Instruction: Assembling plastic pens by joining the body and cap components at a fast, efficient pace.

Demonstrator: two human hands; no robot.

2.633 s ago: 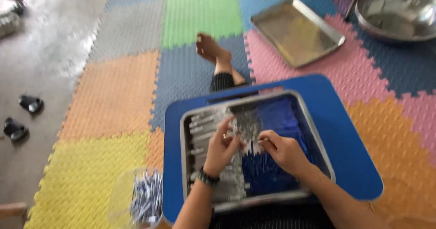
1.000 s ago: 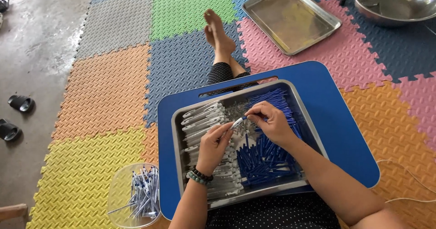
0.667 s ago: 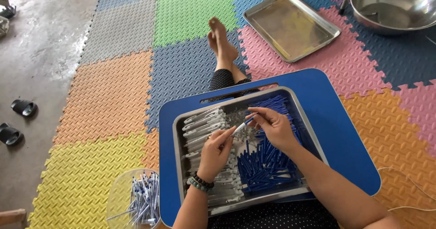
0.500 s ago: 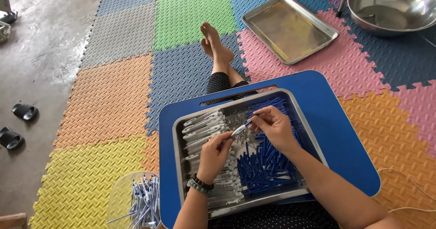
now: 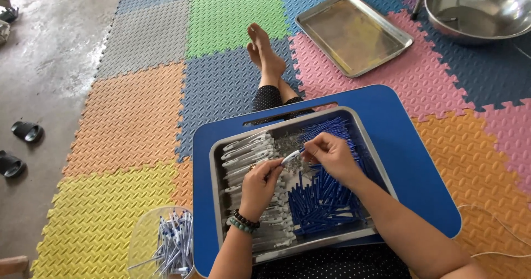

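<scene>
Fingers (image 5: 276, 168) of both hands clamp a white pen barrel (image 5: 291, 156), its long axis rising rightward over the tray (image 5: 371, 146).

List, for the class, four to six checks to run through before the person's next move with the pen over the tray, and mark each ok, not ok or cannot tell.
1. Pen held by both hands: left hand at its lower end, right hand at its tip. Ok.
2. Tray sits fully on the blue lap table. Ok.
3. White barrels lie left and blue parts right, in separate piles. Ok.
4. Small metal bits are within reach between the piles. Ok.
5. Tub of finished pens has room. Cannot tell; partly cut off.
6. Pen parts fully seated. Cannot tell; too small.
</scene>
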